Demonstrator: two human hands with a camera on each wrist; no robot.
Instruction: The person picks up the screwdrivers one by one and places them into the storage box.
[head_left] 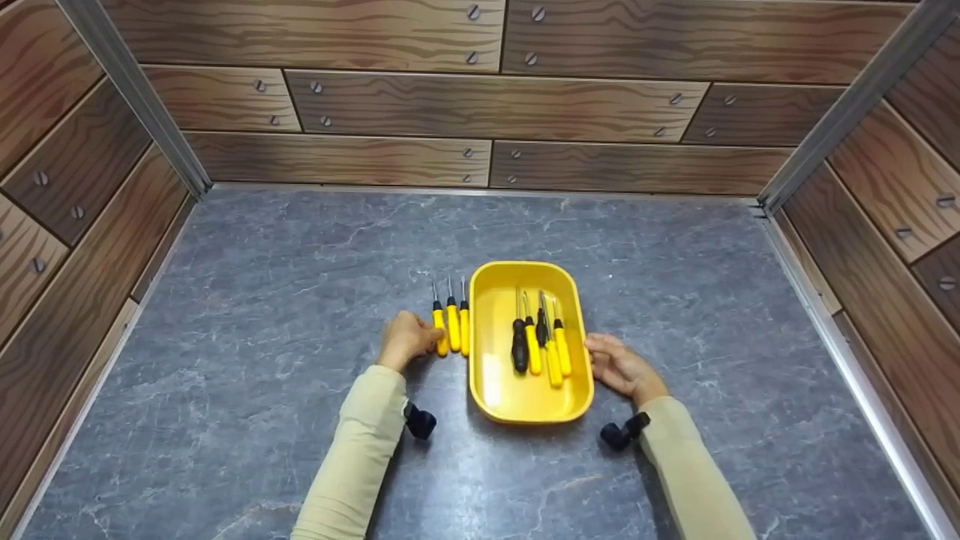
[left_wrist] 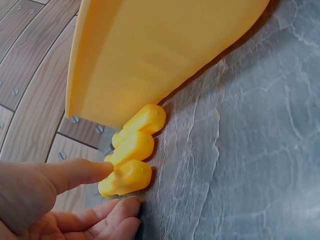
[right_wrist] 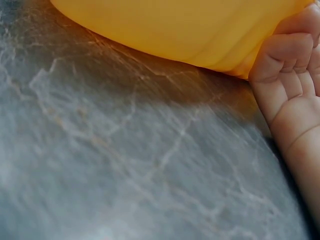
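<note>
My left hand (head_left: 407,339) is at the leftmost of three screwdrivers with yellow handles lying side by side on the table. In the left wrist view the thumb lies against that screwdriver's handle (left_wrist: 131,178), with the fingertips at its other side. The other two screwdrivers, the middle one (head_left: 453,330) and one beside the tray (head_left: 465,334), point away from me. The yellow tray (head_left: 491,390) holds several screwdrivers, among them a black-handled one (head_left: 520,349) and a yellow-handled one (head_left: 562,351). My right hand (head_left: 619,365) rests its fingers against the tray's right wall; some fingertips are hidden.
The grey marbled tabletop (head_left: 300,285) surrounds the tray. Wood-patterned panels (head_left: 487,105) stand along the back and both sides, with metal posts (head_left: 142,90) at the corners. Black wrist mounts (head_left: 420,422) sit on both forearms.
</note>
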